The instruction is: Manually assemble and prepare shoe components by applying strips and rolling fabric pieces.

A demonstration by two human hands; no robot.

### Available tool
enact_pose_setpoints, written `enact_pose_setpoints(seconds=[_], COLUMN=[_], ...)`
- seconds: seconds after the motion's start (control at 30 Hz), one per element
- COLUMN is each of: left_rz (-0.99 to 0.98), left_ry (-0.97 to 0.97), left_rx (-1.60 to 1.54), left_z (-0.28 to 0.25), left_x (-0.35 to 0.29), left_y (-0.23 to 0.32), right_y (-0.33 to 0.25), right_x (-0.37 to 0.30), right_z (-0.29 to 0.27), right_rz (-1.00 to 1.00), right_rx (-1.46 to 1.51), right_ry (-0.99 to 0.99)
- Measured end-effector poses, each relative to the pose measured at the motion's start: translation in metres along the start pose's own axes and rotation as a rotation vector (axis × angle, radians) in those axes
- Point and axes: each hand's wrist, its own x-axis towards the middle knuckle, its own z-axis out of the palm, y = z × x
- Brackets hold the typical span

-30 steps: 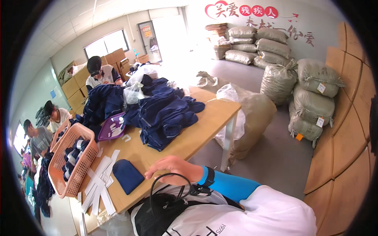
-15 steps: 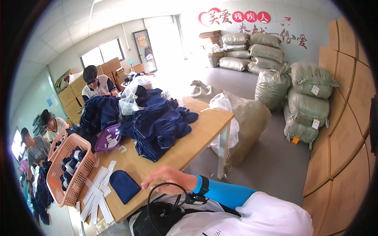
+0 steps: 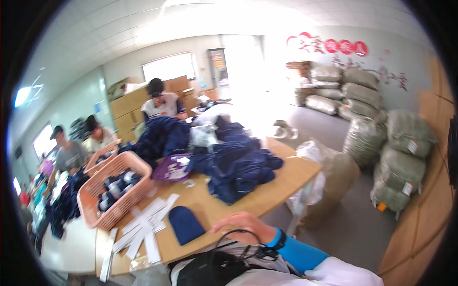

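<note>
My right hand (image 3: 244,226), below a blue sleeve (image 3: 303,250) and a black wrist strap, is over the table's near edge. Its fingers stretch leftward, slightly bent, with nothing in them. A black cable (image 3: 234,255) loops below this hand. Just left of the fingertips, a navy knit cap (image 3: 186,225) lies flat on the wooden table (image 3: 291,167). Long white paper strips (image 3: 149,228) are fanned out beside the cap. Farther back rises a heap of navy knit pieces (image 3: 234,164). My left hand is out of sight.
A pink basket (image 3: 138,164) of banded navy rolls and a purple tray (image 3: 164,175) with white pieces stand on the left. Several people work beyond. Stuffed sacks (image 3: 398,174) and stacked cartons (image 3: 422,224) line the right. A big sack (image 3: 338,178) leans by the table.
My view has swung left, so the whole scene sits farther right and is blurred. My right hand keeps its place beside the cap, fingers still stretched.
</note>
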Motion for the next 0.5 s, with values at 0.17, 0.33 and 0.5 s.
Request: enact_pose_setpoints(seconds=[0.17, 0.33, 0.5], left_rz=[-0.083, 0.072, 0.279], left_ry=[-0.011, -0.031, -0.091], left_rx=[0.561, 0.237, 0.237], left_z=[-0.043, -0.084, -0.115], left_x=[0.038, 0.054, 0.085], left_y=[-0.054, -0.06, -0.035], right_y=[-0.024, 0.002, -0.084], right_x=[0.007, -0.009, 0.028], right_z=[-0.002, -0.015, -0.036], right_rz=[0.207, 0.394, -0.131], right_rx=[0.015, 0.653, 0.14], right_ry=[-0.09, 0.344, 0.216])
